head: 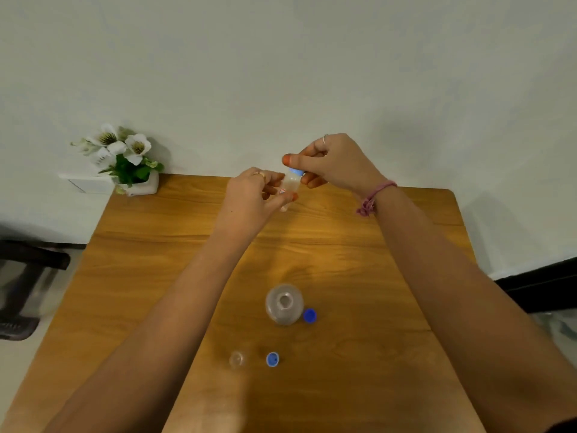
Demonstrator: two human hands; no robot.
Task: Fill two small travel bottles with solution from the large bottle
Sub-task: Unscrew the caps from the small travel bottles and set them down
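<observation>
A small clear travel bottle (289, 186) is held up above the far part of the table. My left hand (249, 198) grips its body. My right hand (331, 164) pinches its blue cap (296, 172) on top. The large clear bottle (284, 304) stands uncapped in the middle of the table, and its dark blue cap (309, 315) lies just to its right. Nearer to me a second small clear bottle (238, 359) stands uncapped, with a small blue cap (272, 359) lying to its right.
The wooden table (156, 276) meets a pale wall at its far edge. A white pot of white flowers (131, 160) stands at the far left corner. A dark chair (28, 276) is off the table's left side.
</observation>
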